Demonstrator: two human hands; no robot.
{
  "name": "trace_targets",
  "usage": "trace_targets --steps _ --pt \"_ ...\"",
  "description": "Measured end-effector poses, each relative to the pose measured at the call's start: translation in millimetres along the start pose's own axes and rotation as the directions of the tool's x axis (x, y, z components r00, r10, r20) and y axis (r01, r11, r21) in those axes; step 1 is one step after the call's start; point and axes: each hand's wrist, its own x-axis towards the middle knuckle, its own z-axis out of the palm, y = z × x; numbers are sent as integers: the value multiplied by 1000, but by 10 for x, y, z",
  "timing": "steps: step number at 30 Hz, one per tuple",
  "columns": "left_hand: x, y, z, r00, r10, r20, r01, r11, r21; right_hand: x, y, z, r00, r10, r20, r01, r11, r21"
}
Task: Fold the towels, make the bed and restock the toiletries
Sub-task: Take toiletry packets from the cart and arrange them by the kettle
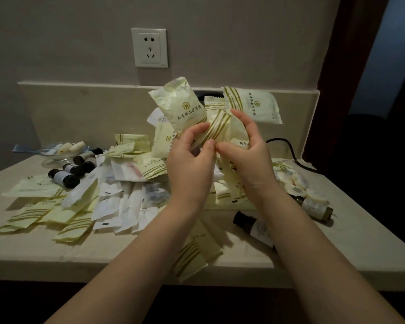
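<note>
- Head view: left hand and right hand are raised side by side above the counter, thumbs almost touching.
- Both hands grasp a bunch of packets, pale yellow-green with stripes, fingers curled round the lower ends.
- The bunch fans upward: a logo packet tilts left over the left hand, and a striped packet sticks out right over the right hand.
- Loose packets lie overlapping across the counter's left and middle, with white sachets among them.
- A single packet lies between the forearms, reaching the counter's front edge.
- Dark bottles lie on their sides at back left, just beside a glass dish holding small white pieces.
- On the right, a near bottle lies partly under the right forearm, with a far bottle beyond it, near round white soaps.
- A black cable runs at back right, and a wall socket sits above the counter.
</note>
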Motion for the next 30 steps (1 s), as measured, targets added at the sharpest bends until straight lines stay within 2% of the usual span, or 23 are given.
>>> trace_targets --steps 12,18,26,30 --pt "-249 -130 -259 1000 -10 22 9 1000 6 -336 111 138 999 29 -37 -31 998 -59" --pt "-248 -291 -290 993 -97 61 94 995 44 -342 152 143 999 43 -33 -47 986 -159" --pt "-83 -254 -148 993 -96 65 95 995 14 -198 154 85 998 34 54 -30 997 -76" --pt "1 -214 -40 993 -118 23 118 993 -4 -65 221 20 992 43 115 -41 999 -26"
